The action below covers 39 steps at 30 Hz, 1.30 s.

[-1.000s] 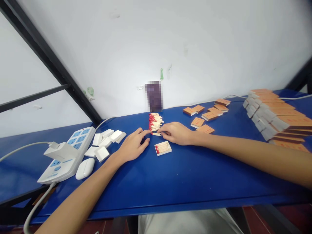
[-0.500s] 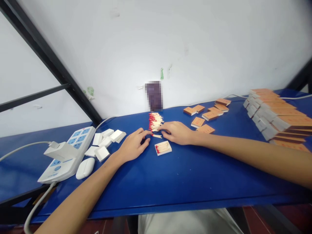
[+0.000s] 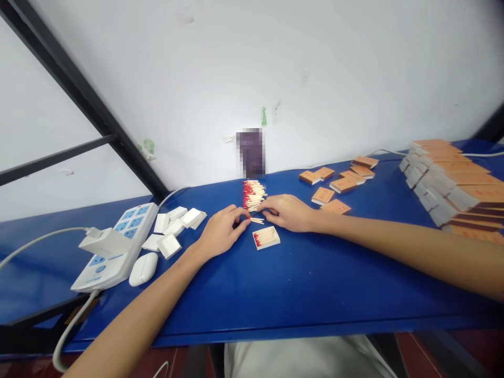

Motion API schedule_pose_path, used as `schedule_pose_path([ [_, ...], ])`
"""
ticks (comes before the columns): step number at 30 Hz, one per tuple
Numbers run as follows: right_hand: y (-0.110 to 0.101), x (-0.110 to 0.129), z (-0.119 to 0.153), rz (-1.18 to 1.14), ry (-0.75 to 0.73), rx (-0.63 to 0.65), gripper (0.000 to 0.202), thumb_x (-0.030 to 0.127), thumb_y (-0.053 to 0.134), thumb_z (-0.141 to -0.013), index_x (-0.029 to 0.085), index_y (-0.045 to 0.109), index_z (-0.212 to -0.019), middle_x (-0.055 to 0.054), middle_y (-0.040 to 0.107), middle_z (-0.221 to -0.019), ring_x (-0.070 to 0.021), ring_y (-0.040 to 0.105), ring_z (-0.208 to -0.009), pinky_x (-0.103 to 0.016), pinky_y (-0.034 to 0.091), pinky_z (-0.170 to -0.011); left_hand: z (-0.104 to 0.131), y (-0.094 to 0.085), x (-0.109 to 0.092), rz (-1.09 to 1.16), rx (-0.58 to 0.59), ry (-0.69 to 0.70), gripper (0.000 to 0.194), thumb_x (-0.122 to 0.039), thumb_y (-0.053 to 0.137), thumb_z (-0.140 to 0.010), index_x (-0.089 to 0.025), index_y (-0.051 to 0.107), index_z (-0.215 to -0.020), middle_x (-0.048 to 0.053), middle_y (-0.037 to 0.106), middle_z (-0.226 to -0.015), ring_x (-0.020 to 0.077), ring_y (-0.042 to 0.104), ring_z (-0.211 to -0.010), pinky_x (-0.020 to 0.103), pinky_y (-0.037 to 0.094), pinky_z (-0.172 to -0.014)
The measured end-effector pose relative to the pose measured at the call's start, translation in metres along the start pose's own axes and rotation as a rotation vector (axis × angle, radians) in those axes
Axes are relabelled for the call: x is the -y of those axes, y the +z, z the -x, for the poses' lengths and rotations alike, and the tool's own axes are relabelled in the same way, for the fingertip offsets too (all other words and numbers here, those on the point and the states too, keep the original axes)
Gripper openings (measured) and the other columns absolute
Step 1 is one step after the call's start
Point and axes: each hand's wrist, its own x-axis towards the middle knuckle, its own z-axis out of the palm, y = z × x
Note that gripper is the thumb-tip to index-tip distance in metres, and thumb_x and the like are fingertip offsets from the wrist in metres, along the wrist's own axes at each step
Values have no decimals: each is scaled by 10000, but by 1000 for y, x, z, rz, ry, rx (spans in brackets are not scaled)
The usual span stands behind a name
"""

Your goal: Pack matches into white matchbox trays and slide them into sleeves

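Note:
My left hand (image 3: pixel 225 229) closes thumb and forefinger on the red heads of a few matches (image 3: pixel 257 220), whose pale sticks point right. Just across from it is my right hand (image 3: pixel 289 212), fingers bent and slightly apart, the forefinger at the edge of a match pile (image 3: pixel 254 194); nothing shows in its grasp. Heads in the pile mostly face left. Nearer me, an open white matchbox tray (image 3: pixel 266 238) holds several matches, their red heads to the left.
At left lie several white matchbox trays (image 3: pixel 169 245), a white earbud case (image 3: pixel 143 269) and a power strip (image 3: pixel 132 215) with a plugged-in charger (image 3: pixel 104 245). To the right are loose orange matchbox sleeves (image 3: pixel 343 185) and a tall stack of them (image 3: pixel 460 181). A wall closes off the blue table's (image 3: pixel 299 294) back.
The left thumb and forefinger have drawn together on the few matches, which have shifted slightly. My right hand stays by the pile. The whole view has moved a little.

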Motion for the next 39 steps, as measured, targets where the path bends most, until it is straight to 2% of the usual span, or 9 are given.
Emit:
schedule_pose_path([
  [7, -3, 3, -2, -53, 35, 21, 132, 230, 525, -880, 194, 650, -902, 8, 590, -728, -109, 475, -624, -237, 280, -589, -2, 2, -1, 31, -27, -13, 160, -318, 518, -934, -230, 650, -952, -9, 528, -745, 142, 505, -674, 267, 357, -626],
  [14, -3, 1, -3, -72, 55, 61, 90, 239, 495, -891, 197, 557, -842, 19, 557, -719, -110, 454, -628, -232, 269, -590, -2, 0, -2, 35, -26, -25, 142, -301, 526, -922, -224, 645, -926, -14, 510, -723, 139, 488, -663, 266, 353, -622],
  [20, -3, 1, -3, -68, 41, 77, 91, 243, 489, -900, 197, 531, -834, 12, 554, -734, -114, 456, -629, -234, 286, -597, -1, -1, -3, 40, -31, -37, 142, -306, 530, -917, -221, 643, -905, -18, 506, -709, 132, 481, -649, 267, 353, -618],
  [26, -2, 0, -1, -117, 67, 31, 83, 241, 470, -911, 193, 519, -863, 21, 527, -715, -111, 438, -613, -234, 290, -597, -1, -2, -2, 35, -35, -33, 166, -315, 521, -920, -214, 651, -901, -11, 516, -716, 135, 492, -655, 270, 355, -621],
  [35, -6, 3, -1, -152, -44, 99, 91, 261, 512, -893, 192, 560, -859, 41, 501, -663, -97, 417, -584, -227, 257, -572, -4, 3, 1, 29, -72, -26, 182, -321, 508, -926, -207, 649, -915, -10, 516, -682, 147, 491, -650, 264, 349, -604],
  [39, -7, 3, -1, -158, -31, 63, 123, 289, 493, -919, 190, 558, -886, 41, 505, -656, -98, 419, -580, -226, 259, -574, -5, 4, 0, 25, -79, -24, 170, -313, 516, -922, -211, 652, -922, -15, 519, -678, 144, 488, -648, 260, 346, -605],
])
